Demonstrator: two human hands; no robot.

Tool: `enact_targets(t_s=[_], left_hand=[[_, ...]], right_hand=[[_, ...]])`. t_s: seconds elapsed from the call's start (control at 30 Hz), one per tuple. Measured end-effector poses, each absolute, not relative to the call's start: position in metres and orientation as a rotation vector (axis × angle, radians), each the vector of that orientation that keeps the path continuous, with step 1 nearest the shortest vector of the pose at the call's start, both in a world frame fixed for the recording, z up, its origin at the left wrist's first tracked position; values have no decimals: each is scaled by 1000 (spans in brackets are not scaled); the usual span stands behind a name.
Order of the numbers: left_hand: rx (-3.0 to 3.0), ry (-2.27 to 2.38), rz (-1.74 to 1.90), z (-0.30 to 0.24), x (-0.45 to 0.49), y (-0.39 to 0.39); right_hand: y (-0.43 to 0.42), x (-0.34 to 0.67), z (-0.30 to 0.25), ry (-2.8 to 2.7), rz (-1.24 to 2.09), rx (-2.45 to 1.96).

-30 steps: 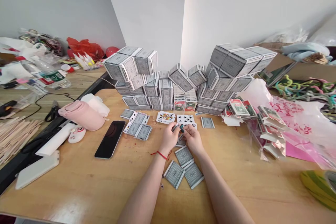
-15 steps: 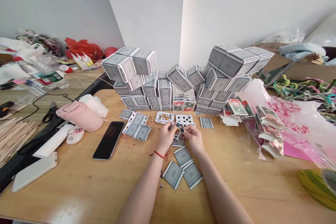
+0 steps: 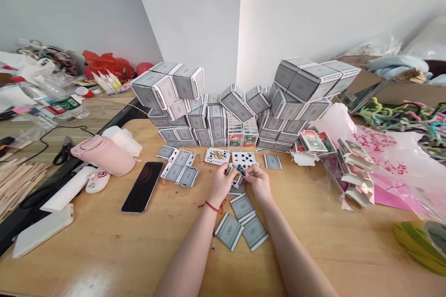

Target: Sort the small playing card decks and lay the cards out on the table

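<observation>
the left hand [image 3: 222, 181] and the right hand [image 3: 259, 184] both pinch a picture card [image 3: 237, 180] in their grip. the card is between them, over the middle of the worktop [image 3: 139, 250]. three grey squares [image 3: 229, 231] lie nearer the person. grey card blocks [image 3: 216, 118] stand behind.
</observation>
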State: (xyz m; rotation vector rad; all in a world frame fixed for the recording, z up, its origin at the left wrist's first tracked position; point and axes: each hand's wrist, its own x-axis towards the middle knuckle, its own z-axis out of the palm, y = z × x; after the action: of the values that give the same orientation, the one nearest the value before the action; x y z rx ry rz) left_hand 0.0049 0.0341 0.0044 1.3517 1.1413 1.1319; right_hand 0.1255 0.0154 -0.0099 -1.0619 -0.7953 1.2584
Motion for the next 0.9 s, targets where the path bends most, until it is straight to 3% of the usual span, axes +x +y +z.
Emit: enact_targets(t_s=[0.9], left_hand=[[1271,1256,1264,-4,5,39]], right_hand=[[18,118,-11,-966,1185,-1170]])
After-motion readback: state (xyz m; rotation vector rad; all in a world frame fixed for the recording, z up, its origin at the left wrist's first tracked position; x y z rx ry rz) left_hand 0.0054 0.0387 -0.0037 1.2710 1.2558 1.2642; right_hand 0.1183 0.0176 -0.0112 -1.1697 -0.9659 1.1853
